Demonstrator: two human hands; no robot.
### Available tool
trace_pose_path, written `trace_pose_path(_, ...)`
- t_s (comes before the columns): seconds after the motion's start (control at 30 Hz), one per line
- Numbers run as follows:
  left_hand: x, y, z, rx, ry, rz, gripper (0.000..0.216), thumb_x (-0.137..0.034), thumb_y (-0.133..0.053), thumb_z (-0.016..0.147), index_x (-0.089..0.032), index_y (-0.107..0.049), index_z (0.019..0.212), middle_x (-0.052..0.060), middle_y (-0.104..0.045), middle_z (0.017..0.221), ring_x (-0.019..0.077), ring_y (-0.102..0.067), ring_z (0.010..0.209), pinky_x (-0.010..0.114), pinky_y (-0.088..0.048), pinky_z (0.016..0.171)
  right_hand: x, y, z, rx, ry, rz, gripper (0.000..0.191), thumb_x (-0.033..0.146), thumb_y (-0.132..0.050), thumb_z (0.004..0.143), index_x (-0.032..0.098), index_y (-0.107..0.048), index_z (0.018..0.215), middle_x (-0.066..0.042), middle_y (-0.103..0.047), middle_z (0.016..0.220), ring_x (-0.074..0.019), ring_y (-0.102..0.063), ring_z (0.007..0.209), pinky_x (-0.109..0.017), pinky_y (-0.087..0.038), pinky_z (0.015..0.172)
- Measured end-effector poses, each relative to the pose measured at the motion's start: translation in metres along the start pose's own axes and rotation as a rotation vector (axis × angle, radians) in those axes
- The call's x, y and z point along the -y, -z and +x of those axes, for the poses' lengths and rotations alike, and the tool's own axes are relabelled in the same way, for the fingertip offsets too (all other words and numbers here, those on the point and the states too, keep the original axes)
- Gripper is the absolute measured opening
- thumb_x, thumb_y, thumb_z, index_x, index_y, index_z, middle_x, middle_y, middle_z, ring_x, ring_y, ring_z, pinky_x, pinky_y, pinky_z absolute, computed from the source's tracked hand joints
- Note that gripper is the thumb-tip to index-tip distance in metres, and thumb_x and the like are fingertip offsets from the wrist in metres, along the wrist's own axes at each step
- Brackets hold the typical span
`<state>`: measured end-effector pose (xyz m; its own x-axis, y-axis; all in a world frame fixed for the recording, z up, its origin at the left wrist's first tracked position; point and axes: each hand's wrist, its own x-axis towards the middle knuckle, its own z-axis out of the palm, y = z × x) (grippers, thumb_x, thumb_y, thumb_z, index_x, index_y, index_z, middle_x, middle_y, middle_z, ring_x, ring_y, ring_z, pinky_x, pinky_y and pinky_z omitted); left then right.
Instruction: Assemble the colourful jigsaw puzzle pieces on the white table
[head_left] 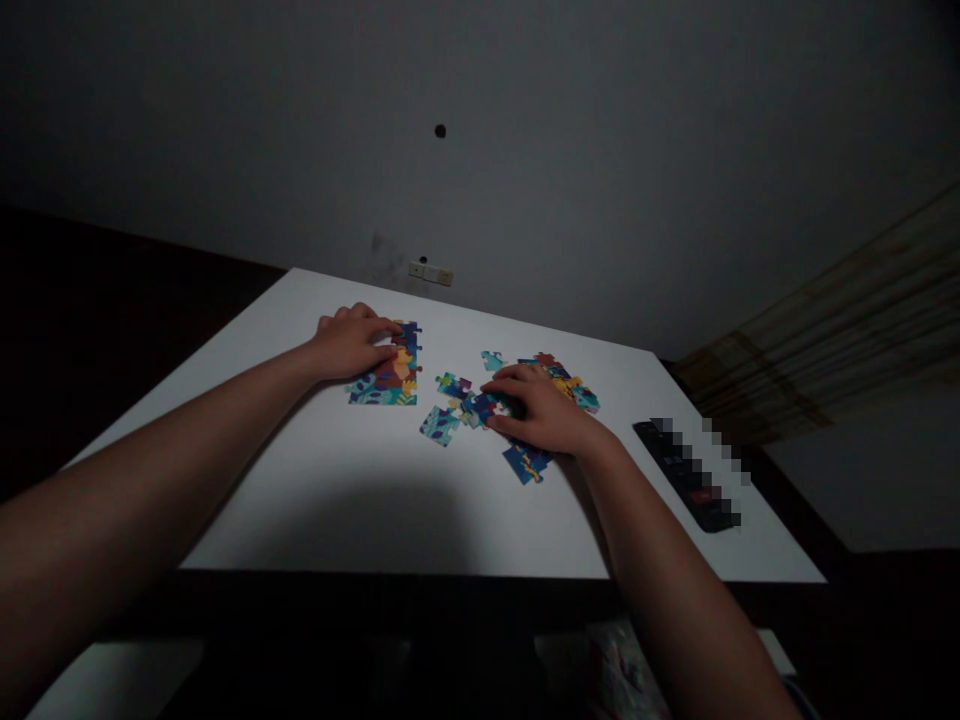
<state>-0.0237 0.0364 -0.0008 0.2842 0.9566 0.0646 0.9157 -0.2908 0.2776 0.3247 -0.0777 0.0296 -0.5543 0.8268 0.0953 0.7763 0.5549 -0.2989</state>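
My left hand (351, 342) rests on the left side of a joined section of jigsaw puzzle (405, 375), its thumb and forefinger stretched apart across the section's edge. That section shows orange, blue and teal artwork, and part of it is hidden under the hand. Over a loose cluster of pieces lies my right hand (541, 408), thumb and forefinger apart around a dark blue puzzle piece (484, 408). Beside its fingertips are a teal puzzle piece (439, 426) and another small piece (493, 360). A dark blue puzzle piece (525, 464) sits below the wrist. My palm covers some pieces.
Both arms reach across a white table (337, 500). A dark phone-like object (679, 470), partly pixelated, lies at its right. Behind stands a grey wall (562, 200) with a socket (430, 273). A patterned curtain (787, 350) hangs at the right.
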Motion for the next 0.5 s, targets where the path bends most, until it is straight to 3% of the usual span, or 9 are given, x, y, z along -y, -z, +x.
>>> trace_pose_path(0.3, -0.0007, 0.0025, -0.0017, 0.000, -0.014, -0.038, 0.058, -0.066, -0.059, 0.092, -0.041, -0.075, 0.142, 0.011, -0.061, 0.146, 0.0413, -0.053, 0.139, 0.062, -0.039, 0.119, 0.0064, 0.0001, 0.0002, 0.021, -0.015, -0.006, 0.028, 0.037, -0.077, 0.100, 0.037, -0.078, 0.128, -0.009, -0.065, 0.149, -0.0344, -0.056, 0.144, -0.061, -0.045, 0.124)
trace_pose_path(0.5, 0.0003, 0.0010, -0.0005, -0.006, -0.021, -0.045, 0.056, -0.065, -0.064, 0.091, -0.040, -0.077, 0.139, 0.011, -0.062, 0.144, 0.0421, -0.056, 0.136, 0.062, -0.041, 0.118, 0.0066, 0.0027, 0.0010, -0.045, -0.058, 0.090, 0.013, 0.032, -0.070, 0.100, 0.034, -0.077, 0.111, -0.007, -0.072, 0.138, -0.0300, -0.062, 0.135, -0.056, -0.047, 0.121)
